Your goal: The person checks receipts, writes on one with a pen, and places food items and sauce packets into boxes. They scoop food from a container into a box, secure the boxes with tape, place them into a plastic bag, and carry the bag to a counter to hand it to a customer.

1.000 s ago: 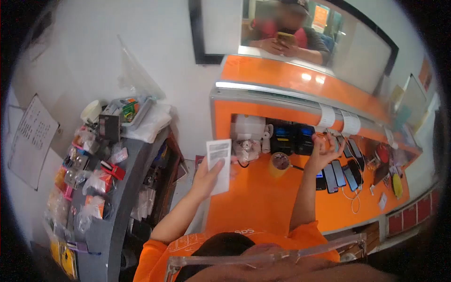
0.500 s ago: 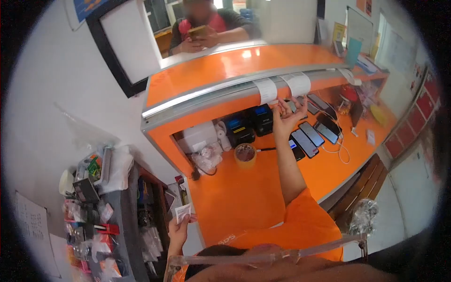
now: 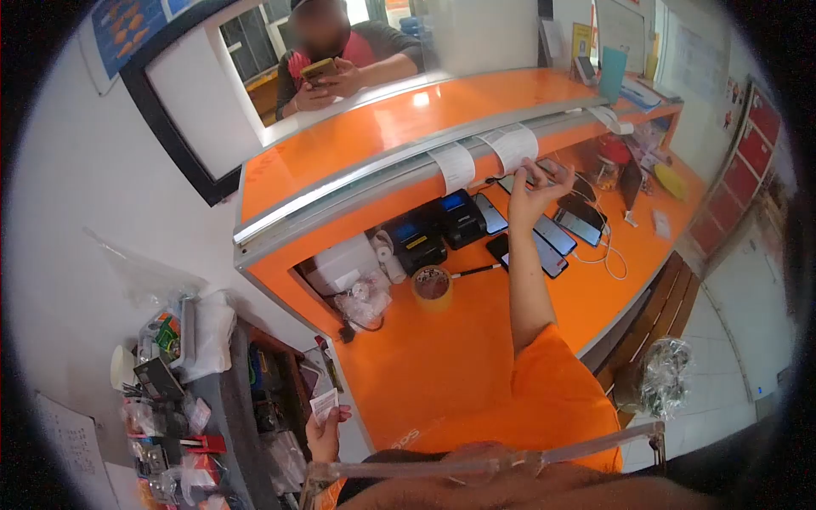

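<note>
My left hand [image 3: 324,433], low on the left, pinches a small printed paper slip [image 3: 325,406]. With my right arm stretched over the orange counter, my right hand [image 3: 541,189] is at the lower edge of a hanging printed receipt [image 3: 512,146]. Its thumb and forefinger close at the paper's corner while the other fingers stay apart. To the left of it hangs a second receipt [image 3: 453,166] from the same ledge. Beneath my right hand several smartphones [image 3: 557,235] lie on the counter, some with lit screens and white cables.
Two black card-terminal-like machines [image 3: 463,219] stand under the ledge, near a roll of tape [image 3: 432,286]. Across the raised counter [image 3: 357,127] a person [image 3: 340,64] holds a phone. Cluttered shelves [image 3: 234,408] stand left; a wooden bench [image 3: 650,319] is at right.
My right hand has gone from near the left receipt to the right receipt's lower edge. The view has shifted slightly. My left hand still holds the slip.
</note>
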Demonstrator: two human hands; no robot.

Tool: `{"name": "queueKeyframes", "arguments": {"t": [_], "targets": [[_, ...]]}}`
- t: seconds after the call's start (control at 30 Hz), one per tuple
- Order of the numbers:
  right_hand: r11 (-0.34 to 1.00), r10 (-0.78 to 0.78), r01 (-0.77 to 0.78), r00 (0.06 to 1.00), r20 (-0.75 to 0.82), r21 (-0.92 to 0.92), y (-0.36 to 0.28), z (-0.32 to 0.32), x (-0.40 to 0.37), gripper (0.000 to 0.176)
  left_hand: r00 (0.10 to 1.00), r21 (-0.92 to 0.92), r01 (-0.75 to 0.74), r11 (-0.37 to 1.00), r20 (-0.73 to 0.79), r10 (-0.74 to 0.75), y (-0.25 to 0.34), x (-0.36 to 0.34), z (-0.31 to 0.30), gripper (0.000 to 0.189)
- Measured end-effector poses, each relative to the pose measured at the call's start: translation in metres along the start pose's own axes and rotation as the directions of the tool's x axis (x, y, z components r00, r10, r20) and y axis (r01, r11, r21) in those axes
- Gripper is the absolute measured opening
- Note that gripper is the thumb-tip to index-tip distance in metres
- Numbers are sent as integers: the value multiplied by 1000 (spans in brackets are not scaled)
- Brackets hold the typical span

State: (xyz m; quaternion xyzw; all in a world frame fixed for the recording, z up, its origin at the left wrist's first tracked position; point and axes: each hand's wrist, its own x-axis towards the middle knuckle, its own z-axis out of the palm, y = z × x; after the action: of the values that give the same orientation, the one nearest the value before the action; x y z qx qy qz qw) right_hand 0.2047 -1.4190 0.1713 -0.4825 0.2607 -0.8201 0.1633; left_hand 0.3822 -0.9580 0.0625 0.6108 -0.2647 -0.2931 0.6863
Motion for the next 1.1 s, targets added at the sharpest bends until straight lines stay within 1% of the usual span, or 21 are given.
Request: {"name": "queueKeyframes", "arguments": {"t": [0.03,0.13,0.17,0.23,0.27,0.33,0.43,0.47,0.5,0.53,0.57,0.63,0.67,0.73,0.77,0.83,0.9,0.97,1.03,1.1], "targets": [[998,42,-41,999,-25,43,0,-2,2,78,1000,-21,9,1000,-28,-10,1,1,2,13],[994,85,-81,995,-57,70,-3,-6,9,75,1000,-39,-3,999,-30,1,-5,3,2,15],[995,85,-81,995,-59,64,0,-7,10,75,1000,-38,2,999,-26,-3,-6,3,2,15],[998,18,-17,1000,-19,66,4,-8,14,75,1000,-8,20,1000,-12,-20,-8,4,1,17],[998,18,-17,1000,-20,61,3,-9,14,75,1000,-8,24,1000,-8,-24,-10,4,0,17],[993,34,-34,999,2,117,-2,-9,17,75,999,-27,40,999,4,-40,-14,3,-1,18],[994,26,-24,1000,-15,106,-7,-11,23,75,997,-10,74,997,-27,-74,-12,2,5,17],[994,27,-25,1000,-14,106,4,-13,25,75,997,-10,74,997,-28,-74,-14,2,5,17],[998,13,-12,1000,-17,58,23,-17,29,76,998,17,56,998,-18,-56,-16,2,3,18],[1000,0,0,1000,-19,9,29,-17,34,78,999,45,37,998,-7,-37,-17,2,3,19],[1000,1,-1,1000,-19,10,34,-16,39,78,999,46,37,998,-8,-37,-16,2,3,19],[987,15,-20,999,31,160,35,-15,46,82,998,24,59,998,1,-59,-13,1,4,20],[987,16,-20,999,29,160,31,-14,48,82,998,25,59,998,3,-59,-9,-1,4,20],[968,210,-221,973,96,118,22,-14,53,87,990,115,138,984,-9,-138,-1,-3,5,20],[968,212,-221,973,89,114,27,-15,55,87,990,120,139,983,-2,-139,-7,-2,4,20],[963,243,-254,963,119,84,42,-18,62,90,1000,-28,6,1000,0,-6,-22,0,1,21],[965,247,-252,966,75,77,39,-16,67,89,1000,-39,18,999,11,-18,-21,-1,2,20],[981,177,-182,981,80,61,42,-17,72,88,999,-56,36,998,21,-35,-20,0,4,19],[977,199,-204,976,85,53,46,-17,76,87,999,-121,-14,993,43,19,-20,2,8,20],[972,219,-226,971,100,59,47,-22,79,86,999,-115,23,993,35,-19,-19,3,10,21]]}}
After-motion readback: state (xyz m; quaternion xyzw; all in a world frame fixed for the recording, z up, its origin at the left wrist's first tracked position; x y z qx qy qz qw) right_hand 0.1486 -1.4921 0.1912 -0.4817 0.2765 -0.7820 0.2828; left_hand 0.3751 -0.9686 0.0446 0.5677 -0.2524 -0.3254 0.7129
